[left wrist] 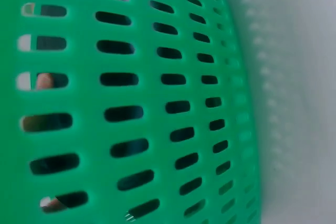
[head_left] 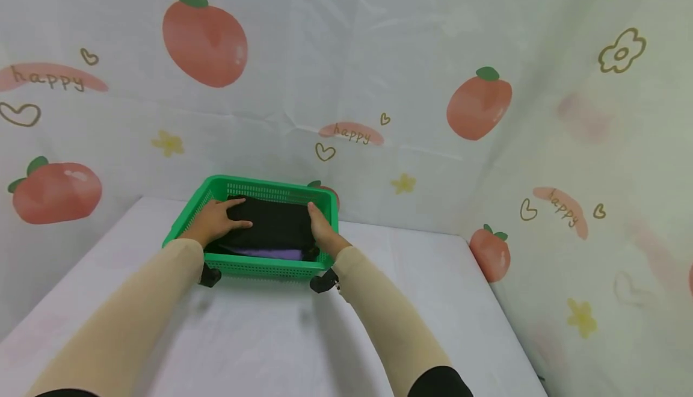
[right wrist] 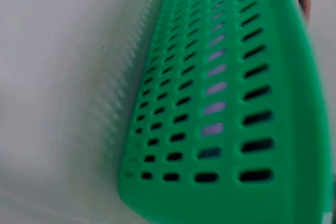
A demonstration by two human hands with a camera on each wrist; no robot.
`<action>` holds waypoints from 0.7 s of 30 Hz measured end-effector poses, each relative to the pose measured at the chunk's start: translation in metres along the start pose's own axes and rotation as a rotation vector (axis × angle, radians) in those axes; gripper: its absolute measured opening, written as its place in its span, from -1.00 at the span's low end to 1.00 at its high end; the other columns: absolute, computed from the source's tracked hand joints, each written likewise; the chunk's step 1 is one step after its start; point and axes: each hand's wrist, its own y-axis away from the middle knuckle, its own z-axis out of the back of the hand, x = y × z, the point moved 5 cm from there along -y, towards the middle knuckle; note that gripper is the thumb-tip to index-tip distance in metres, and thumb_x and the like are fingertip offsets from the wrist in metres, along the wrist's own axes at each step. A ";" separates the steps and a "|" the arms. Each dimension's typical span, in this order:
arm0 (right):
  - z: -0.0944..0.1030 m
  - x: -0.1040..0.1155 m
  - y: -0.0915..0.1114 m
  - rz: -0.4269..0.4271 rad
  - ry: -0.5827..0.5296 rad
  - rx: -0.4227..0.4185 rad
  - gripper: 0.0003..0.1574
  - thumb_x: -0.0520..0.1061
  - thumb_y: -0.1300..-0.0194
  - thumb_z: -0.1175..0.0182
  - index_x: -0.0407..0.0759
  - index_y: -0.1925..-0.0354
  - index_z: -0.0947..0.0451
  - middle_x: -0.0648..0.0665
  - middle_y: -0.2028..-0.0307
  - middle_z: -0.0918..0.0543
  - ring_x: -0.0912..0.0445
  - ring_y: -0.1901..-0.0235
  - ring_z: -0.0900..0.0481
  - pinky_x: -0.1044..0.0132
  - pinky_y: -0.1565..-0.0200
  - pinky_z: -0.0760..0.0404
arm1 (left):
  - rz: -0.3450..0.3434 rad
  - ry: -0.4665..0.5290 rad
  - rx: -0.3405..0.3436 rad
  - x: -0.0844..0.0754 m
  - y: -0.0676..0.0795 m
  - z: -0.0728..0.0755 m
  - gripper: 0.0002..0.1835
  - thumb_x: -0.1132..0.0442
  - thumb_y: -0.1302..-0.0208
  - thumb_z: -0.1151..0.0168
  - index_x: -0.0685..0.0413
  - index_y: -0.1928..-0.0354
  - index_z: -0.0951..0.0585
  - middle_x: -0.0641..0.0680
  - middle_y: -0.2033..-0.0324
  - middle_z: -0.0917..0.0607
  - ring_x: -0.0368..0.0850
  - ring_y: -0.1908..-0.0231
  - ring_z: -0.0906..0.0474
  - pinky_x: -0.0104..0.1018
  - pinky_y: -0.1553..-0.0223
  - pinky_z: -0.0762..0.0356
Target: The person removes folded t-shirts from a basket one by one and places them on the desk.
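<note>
Hands (head_left: pixel 219 219) on black cloth (head_left: pixel 273 225) head-view only; wrists show basket wall (left wrist: pixel 157 103).

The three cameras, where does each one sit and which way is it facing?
Head: looks forward and down at the green basket on the white table; both sleeved forearms show, the left hand and right hand on the black cloth.
Left wrist: pressed close to the basket's slotted wall.
Right wrist: looks along the basket's wall.
All three share the basket.

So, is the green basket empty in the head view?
No, the green basket holds a folded black cloth, with both the left hand and right hand resting on it.
</note>
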 end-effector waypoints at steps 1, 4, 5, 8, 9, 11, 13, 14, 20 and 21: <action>-0.001 -0.002 -0.001 -0.003 0.019 -0.004 -0.15 0.32 -0.57 0.42 -0.05 -0.59 0.21 -0.17 -0.57 0.16 -0.19 -0.53 0.17 -0.28 -0.41 0.00 | -0.002 0.005 -0.003 0.000 0.000 0.000 -0.08 -0.21 -0.23 -0.30 0.15 -0.47 -0.24 0.59 -0.32 -0.24 0.56 -0.29 -0.15 0.43 -0.21 -0.22; -0.003 -0.006 -0.002 -0.016 0.053 -0.044 -0.23 0.17 -0.60 0.24 -0.14 -0.56 0.09 -0.25 -0.54 0.04 -0.22 -0.50 0.03 -0.21 -0.41 -0.10 | -0.005 0.029 -0.003 0.001 0.001 -0.002 -0.08 -0.18 -0.21 -0.34 0.17 -0.46 -0.26 0.57 -0.33 -0.25 0.58 -0.27 -0.19 0.41 -0.21 -0.24; -0.003 -0.008 -0.002 -0.018 0.058 -0.064 -0.24 0.12 -0.59 0.16 -0.14 -0.56 0.05 -0.27 -0.54 0.01 -0.22 -0.49 -0.02 -0.18 -0.41 -0.14 | -0.007 0.042 -0.004 0.002 0.001 -0.003 -0.08 -0.18 -0.20 -0.35 0.17 -0.46 -0.26 0.57 -0.33 -0.25 0.59 -0.27 -0.20 0.41 -0.21 -0.24; -0.004 -0.011 -0.003 -0.031 0.050 -0.104 -0.22 -0.04 -0.51 -0.06 -0.05 -0.55 -0.01 -0.27 -0.52 -0.04 -0.23 -0.45 -0.13 -0.15 -0.37 -0.25 | -0.006 0.086 -0.009 0.006 0.001 -0.005 -0.05 -0.21 -0.16 -0.36 0.13 -0.47 -0.26 0.56 -0.34 -0.23 0.57 -0.26 -0.22 0.40 -0.21 -0.25; -0.004 -0.011 -0.003 -0.035 0.045 -0.113 -0.18 -0.09 -0.47 -0.12 -0.01 -0.55 -0.02 -0.26 -0.52 -0.04 -0.23 -0.44 -0.15 -0.14 -0.36 -0.27 | -0.012 0.092 -0.027 0.008 0.000 -0.005 -0.05 -0.26 -0.14 -0.36 0.06 -0.47 -0.27 0.55 -0.33 -0.26 0.57 -0.24 -0.25 0.41 -0.17 -0.28; -0.004 -0.012 -0.003 -0.035 0.040 -0.127 -0.13 -0.17 -0.41 -0.19 0.04 -0.54 -0.05 -0.25 -0.52 -0.06 -0.23 -0.42 -0.19 -0.12 -0.34 -0.32 | -0.019 0.116 -0.035 0.011 -0.002 -0.006 -0.03 -0.28 -0.12 -0.36 0.04 -0.47 -0.28 0.55 -0.33 -0.27 0.57 -0.23 -0.25 0.42 -0.17 -0.26; -0.005 -0.011 -0.003 -0.030 0.028 -0.131 -0.09 -0.22 -0.36 -0.23 0.07 -0.54 -0.07 -0.24 -0.52 -0.07 -0.23 -0.43 -0.19 -0.11 -0.33 -0.33 | -0.014 0.136 -0.031 0.011 -0.002 -0.005 -0.05 -0.23 -0.14 -0.37 0.05 -0.47 -0.28 0.55 -0.34 -0.26 0.56 -0.24 -0.24 0.41 -0.18 -0.26; -0.005 -0.011 -0.004 -0.023 0.027 -0.131 -0.08 -0.23 -0.35 -0.25 0.08 -0.54 -0.08 -0.23 -0.52 -0.06 -0.22 -0.43 -0.18 -0.11 -0.33 -0.33 | -0.014 0.145 -0.028 0.010 -0.002 -0.005 -0.07 -0.20 -0.16 -0.37 0.07 -0.47 -0.27 0.55 -0.34 -0.25 0.56 -0.25 -0.23 0.41 -0.18 -0.26; -0.007 -0.009 -0.005 -0.006 0.043 -0.124 -0.07 -0.23 -0.33 -0.27 0.10 -0.53 -0.10 -0.21 -0.54 -0.02 -0.22 -0.47 -0.08 -0.13 -0.34 -0.31 | 0.004 0.166 -0.008 0.010 -0.001 -0.001 -0.17 0.07 -0.24 -0.38 0.18 -0.46 -0.25 0.56 -0.36 -0.19 0.54 -0.31 -0.15 0.39 -0.24 -0.21; -0.007 -0.009 -0.005 -0.008 0.049 -0.127 -0.07 -0.23 -0.33 -0.27 0.11 -0.53 -0.11 -0.21 -0.54 -0.02 -0.23 -0.47 -0.08 -0.14 -0.34 -0.31 | 0.005 0.162 -0.010 0.010 -0.001 -0.001 -0.18 0.07 -0.25 -0.37 0.18 -0.46 -0.26 0.56 -0.37 -0.19 0.54 -0.31 -0.16 0.39 -0.24 -0.21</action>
